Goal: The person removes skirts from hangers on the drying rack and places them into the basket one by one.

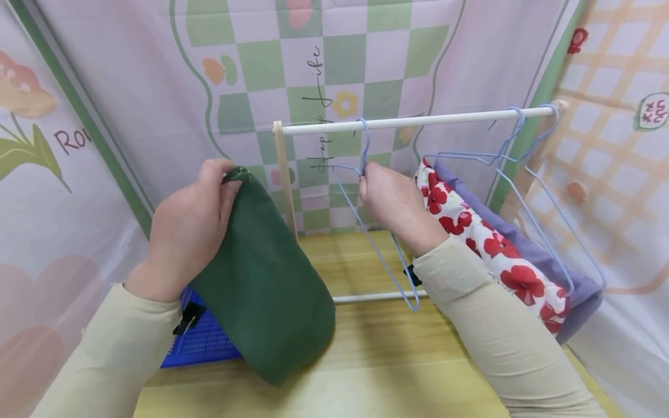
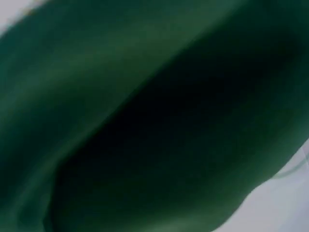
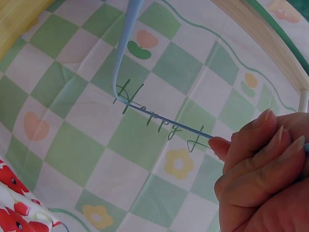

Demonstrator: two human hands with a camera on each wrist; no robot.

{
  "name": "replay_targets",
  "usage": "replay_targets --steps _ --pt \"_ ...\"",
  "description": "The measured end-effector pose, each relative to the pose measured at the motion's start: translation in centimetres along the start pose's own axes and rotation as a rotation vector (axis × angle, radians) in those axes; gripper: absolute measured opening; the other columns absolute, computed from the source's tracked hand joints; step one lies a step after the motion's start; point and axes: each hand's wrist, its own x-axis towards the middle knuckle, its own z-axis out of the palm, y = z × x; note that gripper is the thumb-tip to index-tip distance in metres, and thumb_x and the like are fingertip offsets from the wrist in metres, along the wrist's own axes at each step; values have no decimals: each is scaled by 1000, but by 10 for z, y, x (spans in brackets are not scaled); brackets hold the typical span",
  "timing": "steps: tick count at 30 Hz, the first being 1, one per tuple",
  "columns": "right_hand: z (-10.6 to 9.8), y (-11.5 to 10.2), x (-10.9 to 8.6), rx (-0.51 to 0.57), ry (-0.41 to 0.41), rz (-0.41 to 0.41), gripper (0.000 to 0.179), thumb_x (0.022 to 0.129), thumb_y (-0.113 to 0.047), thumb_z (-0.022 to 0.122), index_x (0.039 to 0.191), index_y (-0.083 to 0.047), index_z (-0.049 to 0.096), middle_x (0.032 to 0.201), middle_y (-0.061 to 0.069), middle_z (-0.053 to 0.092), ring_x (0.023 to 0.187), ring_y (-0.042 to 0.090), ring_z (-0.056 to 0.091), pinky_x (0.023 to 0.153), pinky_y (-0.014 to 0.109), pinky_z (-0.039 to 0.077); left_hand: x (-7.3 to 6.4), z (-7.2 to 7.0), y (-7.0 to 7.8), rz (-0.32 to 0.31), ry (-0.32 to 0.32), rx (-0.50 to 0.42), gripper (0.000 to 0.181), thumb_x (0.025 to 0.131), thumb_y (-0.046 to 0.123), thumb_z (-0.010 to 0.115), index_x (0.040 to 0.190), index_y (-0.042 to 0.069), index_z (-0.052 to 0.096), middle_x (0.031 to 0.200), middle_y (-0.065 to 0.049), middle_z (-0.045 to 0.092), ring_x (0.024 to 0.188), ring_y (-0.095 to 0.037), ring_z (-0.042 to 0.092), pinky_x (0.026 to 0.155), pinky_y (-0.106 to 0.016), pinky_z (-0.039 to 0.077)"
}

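My left hand [image 1: 190,229] pinches the top edge of a dark green cloth [image 1: 266,284], which hangs down in front of the rack's left end. In the left wrist view the green cloth [image 2: 183,121] fills nearly everything and hides the fingers. A blue hanger [image 1: 364,232] hooks over the white rail, and my right hand [image 1: 397,203] grips it just below its hook. In the right wrist view the fingers [image 3: 256,169] curl around the hanger [image 3: 164,118], whose one shoulder extends to the left. No cloth is on this hanger.
The rack's white rail [image 1: 418,121] runs between wooden uprights. At its right, two blue hangers [image 1: 514,130] carry a red-flowered white cloth [image 1: 496,247] and a purple cloth [image 1: 580,296]. A blue basket [image 1: 204,342] stands behind the green cloth on the wooden table [image 1: 387,371].
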Motion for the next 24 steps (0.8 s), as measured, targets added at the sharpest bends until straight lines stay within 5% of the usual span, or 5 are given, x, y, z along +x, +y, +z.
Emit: replay_targets --steps 5,11,19,24 --pt "1 1 1 -2 2 -2 28 109 -26 42 112 -5 60 91 15 66 80 34 63 73 53 55 8 -7 -1 -191 -102 -183 33 112 26 49 143 14 53 56 -7 45 48 -19 41 52 -35 36" --pt "2 2 2 -7 1 -7 29 110 -27 41 111 -5 60 92 15 67 81 34 63 74 54 55 14 -19 -7 -411 -156 -400 26 110 37 51 126 22 66 72 -4 61 74 -19 51 72 -32 38" --pt "2 3 2 -1 30 -26 27 108 -24 42 105 -4 60 92 17 68 83 38 66 76 60 55 17 -37 -10 -552 -117 -615 17 100 35 72 96 18 73 63 11 57 61 -9 51 56 -23 40" --pt "2 4 2 9 25 -27 28 108 -24 41 106 -4 60 92 17 68 82 37 65 75 60 54 17 -53 -12 -643 -160 -690 17 91 29 83 102 19 75 80 9 69 64 -11 60 54 -23 48"
